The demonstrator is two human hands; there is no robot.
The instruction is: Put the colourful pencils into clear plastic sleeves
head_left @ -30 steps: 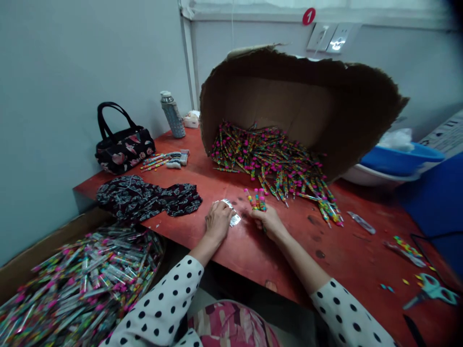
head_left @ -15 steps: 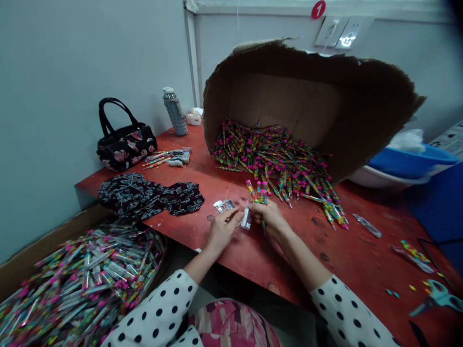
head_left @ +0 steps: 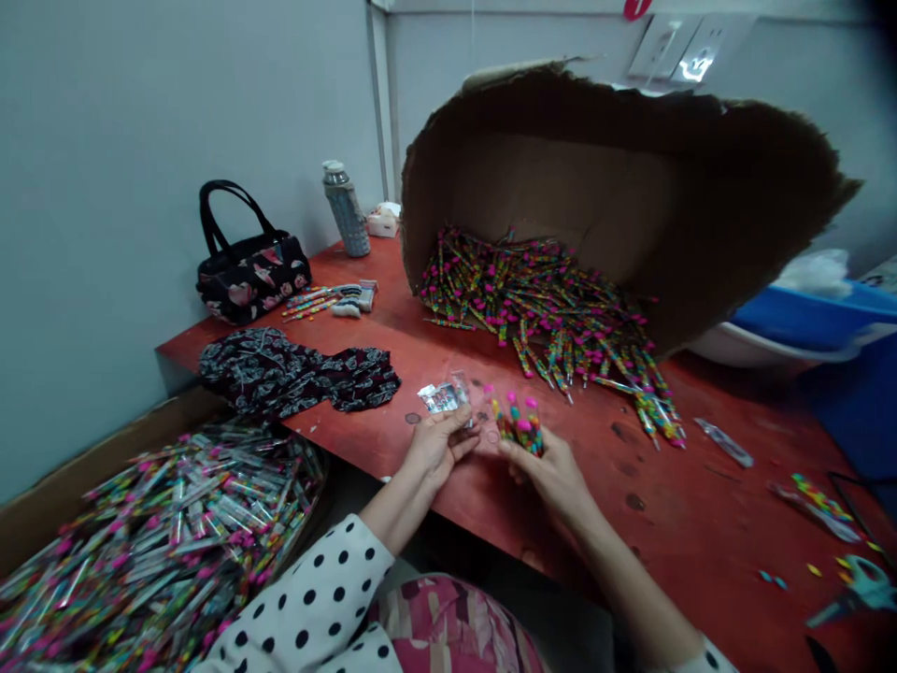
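My right hand (head_left: pixel 553 472) is closed around several slim clear tubes (head_left: pixel 522 428) with pink ends and multicoloured filling, which look like candy-filled pencils. They stand upright out of the grip. To its left, my left hand (head_left: pixel 435 447) pinches a small clear plastic sleeve (head_left: pixel 461 385) that points up and away; its lower part is hidden by the fingers. Just beyond the left fingers, small silvery packets (head_left: pixel 438 398) lie on the red table (head_left: pixel 595 495).
A large torn cardboard box (head_left: pixel 617 187) lies on its side, spilling pencil-like tubes (head_left: pixel 533 299). At lower left, another box (head_left: pixel 91 449) is heaped with wrapped tubes. Dark patterned cloth (head_left: pixel 294 374), a handbag (head_left: pixel 256 276), a flask (head_left: pixel 347 210) and scissors (head_left: pixel 859 589) are around.
My hands have moved apart. The left now holds the clear sleeve up, and the right has brought the tubes lower and nearer to me. The camera view has shifted slightly.
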